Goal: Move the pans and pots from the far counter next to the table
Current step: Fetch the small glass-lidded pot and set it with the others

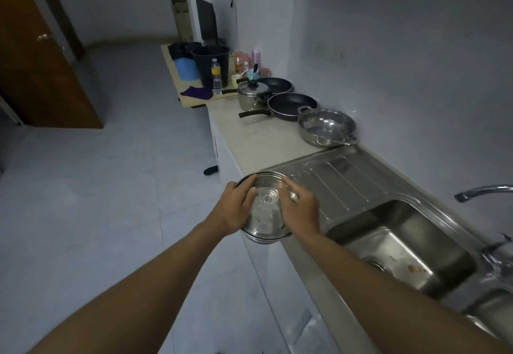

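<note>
lidded pot (261, 238) | your left hand (236, 206) and right hand (298, 210) clasp its rim, fingers over the lid (266, 216) | likely rigid, slick steel; glass lid loose, breakable | grip both sides, pinning lid

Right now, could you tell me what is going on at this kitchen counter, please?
A person holds a glass-lidded pot, the left hand and right hand gripping its sides, at the counter edge beside the drainboard. Farther along, toward the table, stand a two-handled steel pan, a black frying pan, a black-knobbed steel pot and a second black pan.
</note>
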The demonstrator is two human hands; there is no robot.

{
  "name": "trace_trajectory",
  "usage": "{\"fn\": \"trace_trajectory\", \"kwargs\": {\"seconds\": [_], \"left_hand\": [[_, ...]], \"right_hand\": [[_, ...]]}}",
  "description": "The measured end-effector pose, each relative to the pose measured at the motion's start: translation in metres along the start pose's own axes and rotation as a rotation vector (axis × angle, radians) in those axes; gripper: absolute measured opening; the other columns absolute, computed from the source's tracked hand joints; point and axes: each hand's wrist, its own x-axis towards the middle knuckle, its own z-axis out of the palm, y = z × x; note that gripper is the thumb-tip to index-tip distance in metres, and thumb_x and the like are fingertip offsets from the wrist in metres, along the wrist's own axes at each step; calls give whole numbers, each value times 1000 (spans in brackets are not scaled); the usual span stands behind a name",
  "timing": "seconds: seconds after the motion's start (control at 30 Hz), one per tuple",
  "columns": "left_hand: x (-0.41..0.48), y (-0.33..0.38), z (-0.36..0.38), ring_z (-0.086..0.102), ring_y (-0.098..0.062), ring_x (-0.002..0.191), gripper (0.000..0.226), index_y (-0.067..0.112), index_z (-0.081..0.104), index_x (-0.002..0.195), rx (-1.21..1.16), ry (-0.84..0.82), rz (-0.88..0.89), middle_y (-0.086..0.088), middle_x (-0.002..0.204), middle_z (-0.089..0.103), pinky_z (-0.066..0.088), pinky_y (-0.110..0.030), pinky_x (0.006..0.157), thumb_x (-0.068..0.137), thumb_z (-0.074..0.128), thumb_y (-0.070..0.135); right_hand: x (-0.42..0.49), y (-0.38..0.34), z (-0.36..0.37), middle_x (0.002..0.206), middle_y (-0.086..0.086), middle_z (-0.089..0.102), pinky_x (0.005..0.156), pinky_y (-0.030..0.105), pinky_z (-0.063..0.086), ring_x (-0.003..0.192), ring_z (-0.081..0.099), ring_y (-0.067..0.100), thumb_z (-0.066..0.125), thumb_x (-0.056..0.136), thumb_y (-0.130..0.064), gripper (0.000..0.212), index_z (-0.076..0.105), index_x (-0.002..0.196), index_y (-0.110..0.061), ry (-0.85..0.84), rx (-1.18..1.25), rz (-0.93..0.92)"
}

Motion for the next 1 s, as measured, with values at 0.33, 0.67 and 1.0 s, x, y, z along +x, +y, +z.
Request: {"fn": "trace_trajectory", "kwargs": {"seconds": [0.33,0.67,1.0], "left_hand": [[147,-73,-69,41,-14,117,40,31,41,146,-6,-130,105,11,120,53,33,-30,100,107,32,32],[287,-133,-79,36,-8,115,43,32,37,148,-13,-199,128,7,115,50,31,-28,96,106,32,34],[432,-179,-70,40,-18,124,43,30,38,148,22,-242,128,-3,133,53,34,-32,104,106,33,35]], "right_hand": [[114,-28,100,114,-7,72,96,31,51,105,64,8,63,93,-36,29,73,119,-30,158,43,74],[236,-13,163,115,-4,70,98,38,53,104,66,10,63,93,-38,31,71,121,-30,258,84,113],[369,8,199,114,-2,68,93,24,49,101,62,7,63,95,-31,28,71,122,-27,266,51,130]]}}
